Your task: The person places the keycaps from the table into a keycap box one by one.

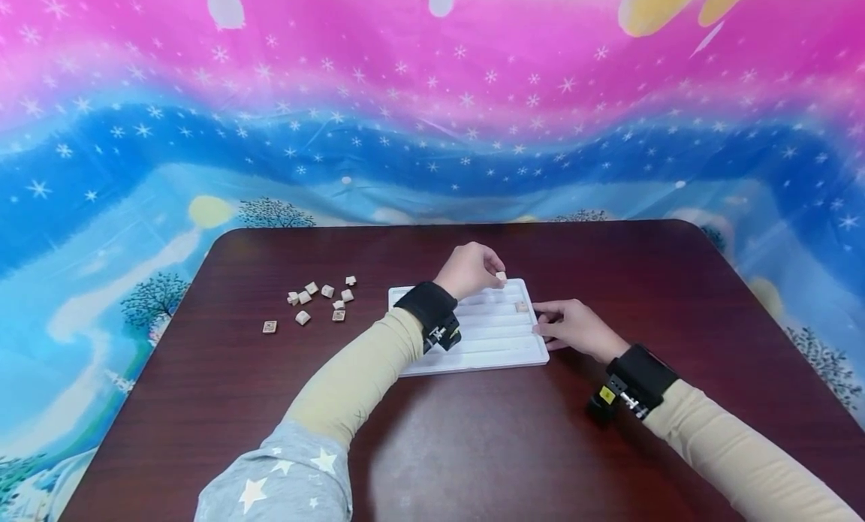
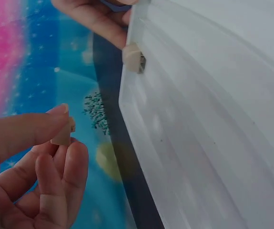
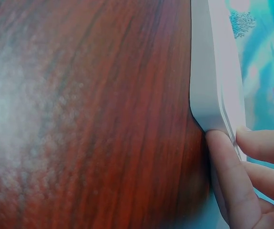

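Note:
In the head view my left hand (image 1: 471,271) is above the far right part of a white ridged tray (image 1: 473,360). Between thumb and fingertips it pinches a small beige keycap (image 2: 62,138), held apart from the tray. Another keycap (image 1: 521,307) sits in a row by the tray's right edge, tilted in the left wrist view. My right hand (image 1: 577,327) holds that right edge, with one fingertip low on the outer wall and another at the rim in the right wrist view. My left forearm hides part of the tray's left side.
Several loose beige keycaps (image 1: 304,297) lie scattered on the dark wooden table (image 1: 473,447), left of the tray. Some rest upside down, such as one keycap (image 1: 269,327) nearer me. A colourful printed cloth (image 1: 432,154) hangs behind and beside the table.

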A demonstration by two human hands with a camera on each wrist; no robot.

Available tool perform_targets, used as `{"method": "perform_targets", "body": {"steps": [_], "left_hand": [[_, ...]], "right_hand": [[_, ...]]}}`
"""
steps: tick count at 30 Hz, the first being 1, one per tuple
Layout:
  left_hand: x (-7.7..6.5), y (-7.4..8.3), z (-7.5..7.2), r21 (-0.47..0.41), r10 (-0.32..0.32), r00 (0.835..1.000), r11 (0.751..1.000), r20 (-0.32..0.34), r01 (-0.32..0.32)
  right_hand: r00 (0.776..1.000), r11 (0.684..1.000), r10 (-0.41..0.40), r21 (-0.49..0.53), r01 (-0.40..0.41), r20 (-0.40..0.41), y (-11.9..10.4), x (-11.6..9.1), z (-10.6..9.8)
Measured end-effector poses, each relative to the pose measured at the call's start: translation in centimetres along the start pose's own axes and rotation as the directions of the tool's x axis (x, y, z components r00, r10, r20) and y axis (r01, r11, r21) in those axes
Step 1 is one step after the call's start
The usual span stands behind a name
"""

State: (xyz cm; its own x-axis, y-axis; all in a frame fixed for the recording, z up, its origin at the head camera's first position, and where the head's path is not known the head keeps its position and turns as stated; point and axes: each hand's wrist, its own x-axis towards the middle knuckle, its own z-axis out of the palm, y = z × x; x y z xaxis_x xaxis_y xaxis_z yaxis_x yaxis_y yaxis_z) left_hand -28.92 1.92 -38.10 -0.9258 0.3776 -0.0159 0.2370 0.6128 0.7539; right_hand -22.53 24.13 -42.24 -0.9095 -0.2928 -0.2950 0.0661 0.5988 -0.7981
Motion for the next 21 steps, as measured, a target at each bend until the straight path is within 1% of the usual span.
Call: {"method": "perform_targets", "body": {"steps": [3,5,8,10,14,21], "left_hand": [[0.2,0.1,0.9,0.06,-0.017,0.999,0.998,0.027,0.015],[0.3,0.0,1.7,0.129,-0.029,0.998,0.991,0.053,0.022],[0.4,-0.2,2.7,0.233,-0.04,0.996,0.972,0.083,0.019],[0.3,-0.4,3.2,0.284,-0.038,0.995,0.959,0.091,0.01],[0.2,-0.3,3.6,0.315,-0.032,0.996,0.949,0.085,0.004],[0.2,0.3,3.7,0.334,-0.055,0.995,0.942,0.081,0.025]], "right_hand": [[1.0,1.0,0.001,0.006,-0.001,-0.004,0.1,0.1,-0.1],[1.0,1.0,0.0,0.014,0.0,-0.004,0.3,0.1,0.0],[1.0,1.0,-0.005,0.025,0.005,-0.004,0.5,0.3,0.1],[1.0,1.0,-0.006,0.03,0.006,-0.003,0.6,0.3,0.2],[1.0,1.0,-0.003,0.025,0.004,-0.008,0.6,0.3,0.1],[1.0,0.999,-0.004,0.033,0.004,-0.007,0.5,0.3,0.0]]}}
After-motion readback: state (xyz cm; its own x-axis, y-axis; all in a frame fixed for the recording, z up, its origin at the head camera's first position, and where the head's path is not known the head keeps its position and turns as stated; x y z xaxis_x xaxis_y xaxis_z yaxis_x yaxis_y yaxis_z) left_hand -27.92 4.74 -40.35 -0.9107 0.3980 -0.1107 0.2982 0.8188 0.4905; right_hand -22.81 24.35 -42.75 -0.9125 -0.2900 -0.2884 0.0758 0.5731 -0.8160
